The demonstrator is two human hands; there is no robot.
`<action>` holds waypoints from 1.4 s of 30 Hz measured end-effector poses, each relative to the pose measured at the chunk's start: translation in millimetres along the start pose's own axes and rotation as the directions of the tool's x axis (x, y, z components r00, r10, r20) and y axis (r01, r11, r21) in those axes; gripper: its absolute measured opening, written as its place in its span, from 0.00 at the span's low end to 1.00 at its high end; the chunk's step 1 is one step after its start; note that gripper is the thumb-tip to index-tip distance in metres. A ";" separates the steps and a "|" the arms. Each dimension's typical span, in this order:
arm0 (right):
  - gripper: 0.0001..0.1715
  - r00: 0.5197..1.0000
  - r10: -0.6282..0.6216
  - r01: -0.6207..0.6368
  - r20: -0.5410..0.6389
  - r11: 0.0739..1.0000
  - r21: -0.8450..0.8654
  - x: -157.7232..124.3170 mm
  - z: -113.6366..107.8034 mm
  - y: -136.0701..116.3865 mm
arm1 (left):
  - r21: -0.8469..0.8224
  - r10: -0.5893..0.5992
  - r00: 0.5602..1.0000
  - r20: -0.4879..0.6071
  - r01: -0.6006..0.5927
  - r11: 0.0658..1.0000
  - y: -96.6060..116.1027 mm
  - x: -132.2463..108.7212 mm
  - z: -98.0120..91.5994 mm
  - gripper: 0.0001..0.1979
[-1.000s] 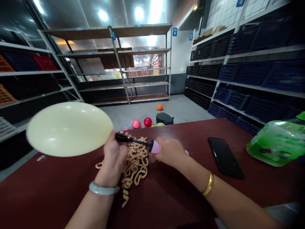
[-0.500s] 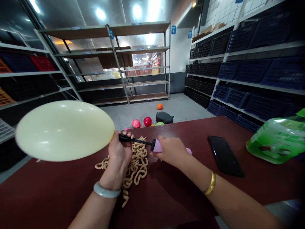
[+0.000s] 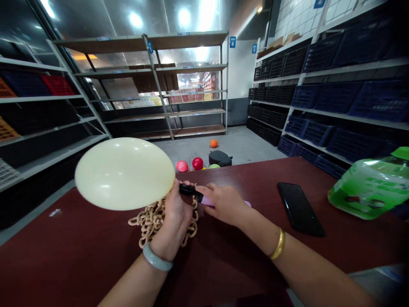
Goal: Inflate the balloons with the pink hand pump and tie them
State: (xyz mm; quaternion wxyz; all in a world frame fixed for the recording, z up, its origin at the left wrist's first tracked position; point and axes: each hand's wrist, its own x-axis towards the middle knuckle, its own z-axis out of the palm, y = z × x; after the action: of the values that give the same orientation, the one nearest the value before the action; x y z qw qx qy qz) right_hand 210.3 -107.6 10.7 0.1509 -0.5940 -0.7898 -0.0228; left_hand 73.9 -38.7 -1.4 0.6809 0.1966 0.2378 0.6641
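Observation:
A pale yellow inflated balloon (image 3: 125, 174) points to the left, its neck end at the fingers of my left hand (image 3: 177, 211). That hand is closed around the black end of a balloon pump (image 3: 188, 190); the balloon's neck itself is hidden. My right hand (image 3: 223, 204) is wrapped around the pump's pink-purple barrel, whose tip shows beyond the palm. The pump is pushed together, with its black parts close to the barrel. Beneath my left hand and wrist lies a heap of tan, twisted cord-like pieces (image 3: 150, 224), partly covered.
On the dark red table (image 3: 230, 260) lie a black phone (image 3: 300, 209) and a green bottle (image 3: 367, 187) to the right. Several balloons, including a red one (image 3: 197, 163), and a dark grey bag (image 3: 220, 158) are on the floor beyond. Shelves with crates (image 3: 335, 98) line the sides.
My left hand and the balloon have moved right, towards my right hand. The thin rod that showed between the pump's black end and barrel is now out of sight.

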 end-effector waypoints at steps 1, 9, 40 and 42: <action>0.31 1.000 0.000 0.000 0.003 1.000 -0.010 -0.4 -0.9 -1.2 | 0.009 0.007 1.000 -0.030 -0.006 1.000 0.5 1.0 -0.5 0.04; 0.31 0.999 0.036 -0.036 -0.001 0.999 0.008 0.2 -2.4 -6.8 | 0.087 0.082 0.995 0.054 -0.086 0.992 7.2 5.4 -2.5 0.03; 0.12 0.977 -0.015 0.025 -0.213 0.999 0.048 25.7 -1.6 -10.0 | 0.063 -0.328 0.939 0.107 0.323 0.944 -6.2 -10.3 -6.6 0.07; 0.10 0.978 -0.032 0.033 -0.206 0.999 0.004 26.1 3.9 -11.9 | 0.066 -0.314 0.945 0.091 0.309 0.949 -11.7 -13.8 -5.7 0.07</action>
State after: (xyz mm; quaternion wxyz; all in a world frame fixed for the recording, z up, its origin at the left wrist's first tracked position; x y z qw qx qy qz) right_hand 191.8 -85.9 15.7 0.2336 -0.5751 -0.7796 -0.0838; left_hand 80.0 -53.2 -12.0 0.7832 0.2070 0.2481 0.5312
